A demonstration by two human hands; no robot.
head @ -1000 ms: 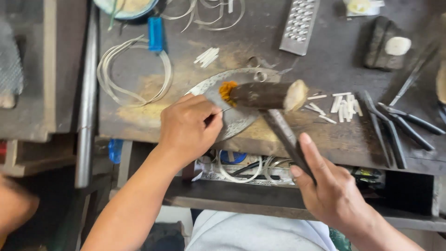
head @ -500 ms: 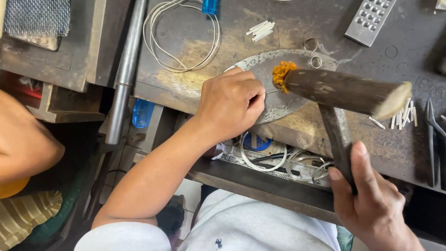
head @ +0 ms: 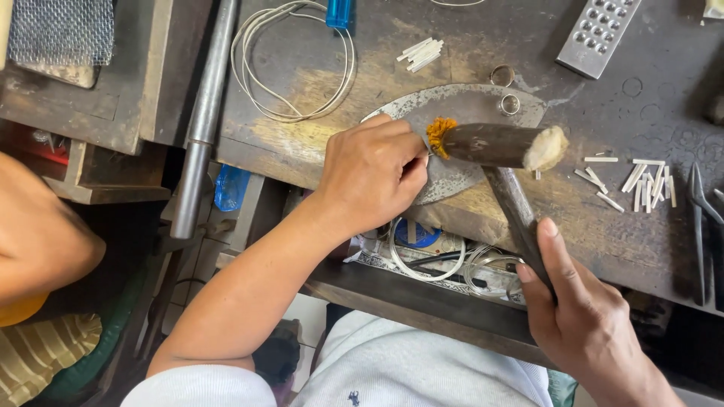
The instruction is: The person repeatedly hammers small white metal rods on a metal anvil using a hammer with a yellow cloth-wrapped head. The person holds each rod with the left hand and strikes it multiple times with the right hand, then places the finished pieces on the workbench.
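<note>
— Dark, scarred workbench (head: 317, 143) fills the view, with an oval steel plate (head: 483, 102) lying on it. Where do the hands sit against that plate?

— Left hand (head: 369, 177) rests on the plate's near-left edge, fingers curled together and pinched down on something small at the metal; what exactly it pinches is hidden under the fingertips. Right hand (head: 584, 324) is off the bench edge, nearer the body, wrapped tight around the handle of a wooden mallet (head: 490, 145).

— Which way does the mallet lie?

— Its handle runs from the right hand up and away toward the plate; the head lies crosswise, long axis left to right, with the frayed orange face pointing at the left fingertips and just beside them. The pale flat end points away to the right.

— So which hand is nearer the work?

— Left, touching it. The right reaches it only through the mallet.

— Any crowding?

— Two small rings (head: 510, 104) sit beyond the mallet head on the plate's far rim. Short white strips (head: 641, 185) lie right of the handle, pliers (head: 697, 203) farther right. A wire coil (head: 294, 68) lies beyond the left hand, well apart. Between head and fingertips there is hardly any room.
</note>
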